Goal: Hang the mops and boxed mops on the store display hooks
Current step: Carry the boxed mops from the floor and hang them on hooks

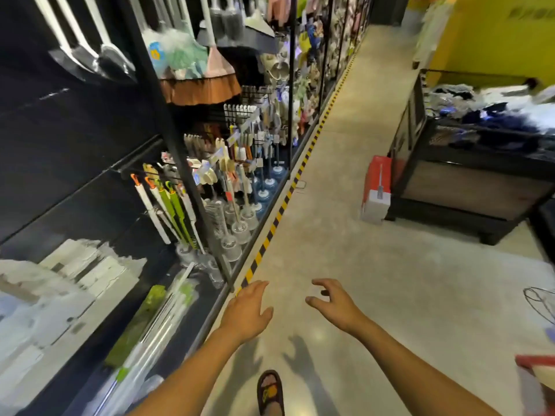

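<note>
My left hand (249,310) and my right hand (333,301) are stretched out over the aisle floor, fingers loose, holding nothing. A red and white boxed mop (377,190) stands on the floor ahead on the right, leaning against a dark display table. On the left, a green mop in clear wrap (150,322) and white boxes (87,271) lie in the bottom of the dark shelving. Mops with green and white handles (171,211) hang from hooks further along.
The shelving (180,151) runs along the left, edged by yellow-black floor tape (279,211), hung with brooms, brushes and toilet brushes. The dark table (468,187) with folded goods stands right. Another red box edge (534,373) and a wire object (540,301) sit at far right. My sandalled foot (270,391) is below.
</note>
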Action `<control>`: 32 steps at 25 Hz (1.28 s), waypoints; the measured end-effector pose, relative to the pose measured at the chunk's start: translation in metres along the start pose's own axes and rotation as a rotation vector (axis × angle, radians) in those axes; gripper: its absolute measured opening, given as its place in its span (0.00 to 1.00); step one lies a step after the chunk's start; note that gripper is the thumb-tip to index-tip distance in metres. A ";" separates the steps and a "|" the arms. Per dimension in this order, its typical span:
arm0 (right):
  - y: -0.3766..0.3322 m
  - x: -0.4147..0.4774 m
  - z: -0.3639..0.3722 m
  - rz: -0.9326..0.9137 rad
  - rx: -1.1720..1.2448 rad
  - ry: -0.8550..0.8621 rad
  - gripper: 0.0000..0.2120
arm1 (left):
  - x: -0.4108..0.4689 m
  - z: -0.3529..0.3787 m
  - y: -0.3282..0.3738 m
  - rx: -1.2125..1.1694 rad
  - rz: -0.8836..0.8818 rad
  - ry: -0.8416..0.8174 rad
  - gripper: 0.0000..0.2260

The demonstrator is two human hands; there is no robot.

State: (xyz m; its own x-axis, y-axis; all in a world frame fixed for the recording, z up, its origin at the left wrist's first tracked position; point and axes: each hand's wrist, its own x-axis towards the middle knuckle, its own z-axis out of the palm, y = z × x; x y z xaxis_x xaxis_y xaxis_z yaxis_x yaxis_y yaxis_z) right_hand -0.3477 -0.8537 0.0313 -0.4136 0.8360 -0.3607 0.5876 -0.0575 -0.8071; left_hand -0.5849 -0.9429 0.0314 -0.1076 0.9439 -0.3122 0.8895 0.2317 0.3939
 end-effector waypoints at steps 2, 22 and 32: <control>0.019 0.013 -0.035 0.059 0.028 0.058 0.26 | 0.049 0.005 0.027 0.012 0.069 -0.047 0.32; 0.134 0.285 -0.372 0.341 0.130 0.495 0.25 | 0.535 -0.016 0.266 0.142 0.457 -0.203 0.30; 0.141 0.498 -0.547 0.342 0.070 0.368 0.25 | 0.742 -0.057 0.371 -0.013 0.357 -0.125 0.29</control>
State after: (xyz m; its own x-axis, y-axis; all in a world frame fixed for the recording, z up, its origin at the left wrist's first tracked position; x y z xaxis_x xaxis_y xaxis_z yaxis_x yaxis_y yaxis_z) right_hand -0.0907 -0.1471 -0.0067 0.0739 0.8991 -0.4314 0.5930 -0.3874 -0.7059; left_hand -0.3602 -0.1429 -0.0044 0.2638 0.9300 -0.2561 0.8556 -0.1030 0.5074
